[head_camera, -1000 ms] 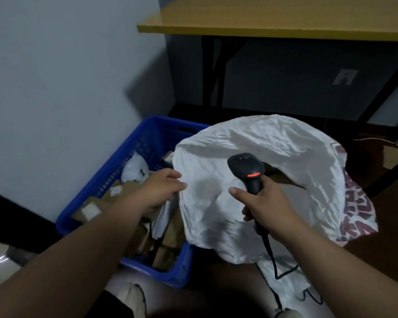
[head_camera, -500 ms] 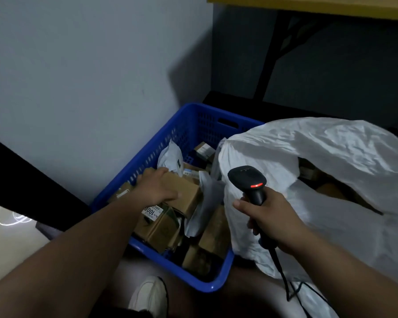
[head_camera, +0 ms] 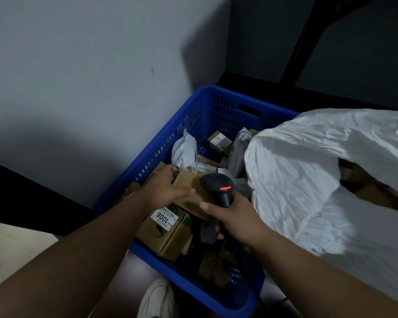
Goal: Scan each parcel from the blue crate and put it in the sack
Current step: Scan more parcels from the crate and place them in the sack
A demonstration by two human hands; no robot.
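Wall: pale and plain, filling the left and top of the view, with a dark strip running along its foot.
Shoe: a light-coloured shoe is showing at the bottom edge, just in front of the crate, cut off by the frame.
Left arm: it is reaching in from the lower left, forearm stretching diagonally over the crate's near rim.
Left hand: it is lying palm down on a brown cardboard box, fingers curling over the far edge and thumb pressing along the near side, so it is gripping the box.
Blue crate: it is sitting on the floor against the wall, slotted sides and a handle cut-out showing at the far end; its right side is hidden behind the sack.
Parcels in the crate: brown boxes are lying packed together, one labelled box with a white sticker reading 1006 sitting just under the left wrist; a grey plastic mailer is standing up behind the gripped box. The smaller labels are too blurred to read.
Right hand: fingers are wrapping round the handle of a black scanner, index finger stretching forward.
Scanner: its head, with a red light glowing, is hovering over the gripped box; the cable is trailing down out of view.
Sack: white and crumpled, it is sitting on the right, touching the crate, its mouth gaping with brown shapes dimly showing inside.
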